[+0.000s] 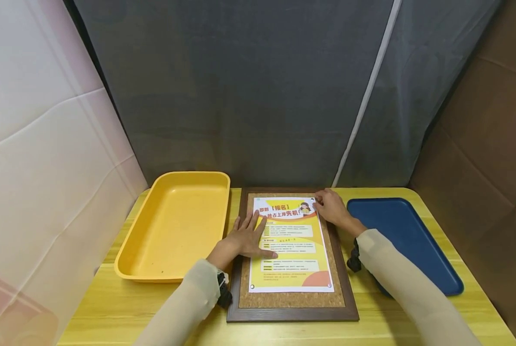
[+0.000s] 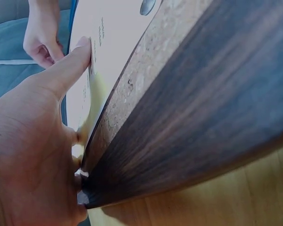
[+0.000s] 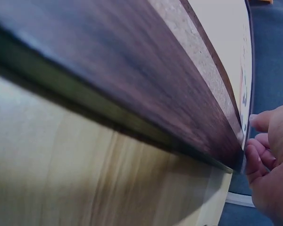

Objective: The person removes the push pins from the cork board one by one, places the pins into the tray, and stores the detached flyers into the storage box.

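A yellow and white printed poster (image 1: 290, 283) lies on a cork board (image 1: 292, 300) with a dark brown wooden frame (image 1: 293, 315). Round metal tacks show at its lower corners, one at the left (image 1: 252, 287) and one at the right (image 1: 329, 285). My left hand (image 1: 245, 238) rests with spread fingers on the poster's left half, its thumb (image 2: 70, 68) stretched across the sheet. At the top right corner, beside a small dark tack (image 1: 313, 199), is my right hand (image 1: 332, 207) with curled fingers and thumb (image 3: 262, 121). Whether it pinches anything there I cannot tell.
Left of the board stands a deep yellow tray (image 1: 171, 274) holding a few tiny specks. A flat blue tray (image 1: 407, 226) lies at the right, partly under the right forearm. All stand on a light wooden table (image 1: 110, 307), with a grey cloth (image 1: 240, 96) hanging behind.
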Available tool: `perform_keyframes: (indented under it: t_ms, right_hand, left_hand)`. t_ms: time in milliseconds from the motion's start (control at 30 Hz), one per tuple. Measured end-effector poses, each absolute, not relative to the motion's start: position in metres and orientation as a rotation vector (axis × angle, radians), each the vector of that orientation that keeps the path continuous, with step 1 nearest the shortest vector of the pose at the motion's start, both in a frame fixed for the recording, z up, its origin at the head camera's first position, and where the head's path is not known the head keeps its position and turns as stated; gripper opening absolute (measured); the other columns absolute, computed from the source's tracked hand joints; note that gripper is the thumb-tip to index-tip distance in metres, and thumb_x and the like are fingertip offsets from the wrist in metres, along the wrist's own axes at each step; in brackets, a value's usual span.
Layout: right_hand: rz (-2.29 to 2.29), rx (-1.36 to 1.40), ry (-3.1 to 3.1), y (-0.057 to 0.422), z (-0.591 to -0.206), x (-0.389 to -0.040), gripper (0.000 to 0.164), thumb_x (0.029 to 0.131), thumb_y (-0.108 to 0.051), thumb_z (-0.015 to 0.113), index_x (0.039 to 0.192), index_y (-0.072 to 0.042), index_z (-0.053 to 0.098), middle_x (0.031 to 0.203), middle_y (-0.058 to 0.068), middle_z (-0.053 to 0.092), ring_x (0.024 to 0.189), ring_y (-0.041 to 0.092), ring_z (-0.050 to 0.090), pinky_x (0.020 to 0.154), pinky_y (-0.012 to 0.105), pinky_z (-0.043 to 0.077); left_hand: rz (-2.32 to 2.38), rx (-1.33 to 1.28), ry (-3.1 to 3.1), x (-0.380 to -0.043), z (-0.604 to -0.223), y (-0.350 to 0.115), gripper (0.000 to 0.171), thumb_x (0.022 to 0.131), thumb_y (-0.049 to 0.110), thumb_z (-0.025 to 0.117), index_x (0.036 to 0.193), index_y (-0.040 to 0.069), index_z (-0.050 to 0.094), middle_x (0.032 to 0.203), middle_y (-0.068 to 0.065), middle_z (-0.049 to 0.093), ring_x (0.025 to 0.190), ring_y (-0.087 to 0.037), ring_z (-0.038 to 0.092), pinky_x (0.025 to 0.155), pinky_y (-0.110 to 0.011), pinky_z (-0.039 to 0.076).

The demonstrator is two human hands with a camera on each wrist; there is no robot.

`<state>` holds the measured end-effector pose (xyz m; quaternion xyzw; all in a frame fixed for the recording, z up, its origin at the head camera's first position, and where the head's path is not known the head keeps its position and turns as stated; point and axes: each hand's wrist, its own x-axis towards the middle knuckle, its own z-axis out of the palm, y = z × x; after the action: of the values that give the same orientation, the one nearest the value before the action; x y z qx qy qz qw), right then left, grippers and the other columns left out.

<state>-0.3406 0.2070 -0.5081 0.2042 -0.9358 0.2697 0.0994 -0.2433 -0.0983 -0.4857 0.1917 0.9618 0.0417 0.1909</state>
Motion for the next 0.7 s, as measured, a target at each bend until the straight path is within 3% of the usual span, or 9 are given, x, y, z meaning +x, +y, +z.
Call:
perform_keyframes:
  t_ms: [100, 200, 300, 700]
  right_hand:
    - [0.838, 0.583, -2.751, 0.209, -0.509, -0.343, 0.009, 0.095, -0.001, 0.074, 0.095, 0.007, 0.070, 0.086, 0.017, 0.067, 0.081, 0.032, 0.062, 0.087, 0.052, 0.054]
    - [0.890, 0.531, -2.768, 0.210, -0.511, -0.345, 0.017, 0.095, -0.002, 0.074, 0.106, 0.010, 0.073, 0.094, 0.020, 0.073, 0.089, 0.036, 0.070, 0.095, 0.057, 0.056]
    - [0.952, 0.465, -2.794, 0.210, -0.513, -0.345, 0.019, 0.096, -0.003, 0.073, 0.110, 0.010, 0.074, 0.098, 0.021, 0.074, 0.091, 0.036, 0.071, 0.086, 0.054, 0.058]
    - [1.005, 0.276, -2.841, 0.206, -0.512, -0.353, 0.014, 0.098, -0.006, 0.071, 0.104, 0.005, 0.077, 0.095, 0.017, 0.075, 0.084, 0.027, 0.066, 0.079, 0.042, 0.054]
  left_hand:
    - [0.112, 0.534, 2.700, -0.244, -0.486, -0.098, 0.122, 0.087, 0.083, 0.060, 0.172, 0.015, 0.006, 0.178, -0.015, -0.006, 0.164, -0.036, -0.005, 0.129, -0.062, 0.001]
    - [0.112, 0.535, 2.696, -0.245, -0.486, -0.098, 0.122, 0.087, 0.083, 0.060, 0.172, 0.015, 0.005, 0.178, -0.015, -0.008, 0.164, -0.035, -0.006, 0.129, -0.062, 0.000]
    - [0.125, 0.546, 2.697, -0.245, -0.488, -0.097, 0.124, 0.086, 0.085, 0.059, 0.172, 0.014, 0.005, 0.178, -0.015, -0.007, 0.164, -0.036, -0.006, 0.129, -0.063, -0.001]
    - [0.164, 0.550, 2.690, -0.253, -0.502, -0.098, 0.129, 0.083, 0.089, 0.058, 0.172, 0.013, 0.003, 0.177, -0.016, -0.010, 0.164, -0.036, -0.009, 0.128, -0.064, -0.003]
